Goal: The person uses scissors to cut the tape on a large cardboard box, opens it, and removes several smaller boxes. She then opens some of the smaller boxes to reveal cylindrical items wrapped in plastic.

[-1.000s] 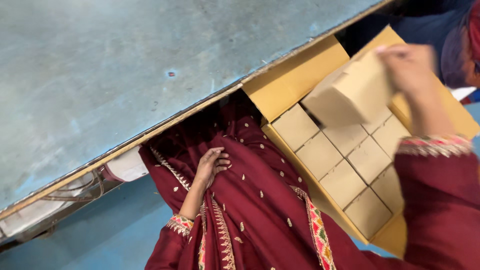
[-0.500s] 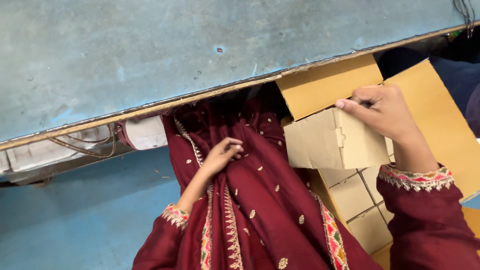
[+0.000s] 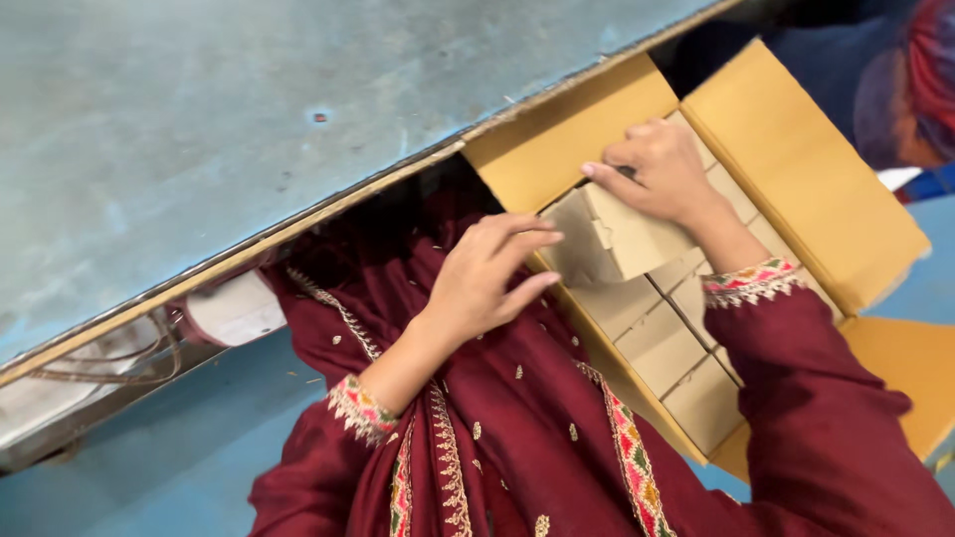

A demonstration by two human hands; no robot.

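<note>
My right hand (image 3: 665, 175) grips a small plain cardboard box (image 3: 609, 237) from above, holding it at the top row of an open yellow-brown carton (image 3: 796, 149). Several similar small boxes (image 3: 665, 348) lie packed in rows inside the carton. My left hand (image 3: 489, 276) reaches toward the held box with fingers spread, fingertips close to its left end, holding nothing. Both arms wear dark red embroidered sleeves, and the same red cloth covers my lap.
A worn blue-grey table top (image 3: 199, 129) fills the upper left, its edge running diagonally above my lap. Cables and a white part (image 3: 234, 308) sit under that edge. Another person in dark blue with a red head covering (image 3: 925, 70) is at the upper right. The floor is blue.
My right hand has carried the small box down and back to the carton's top row. My left hand has lifted off my lap and moved right toward the box.
</note>
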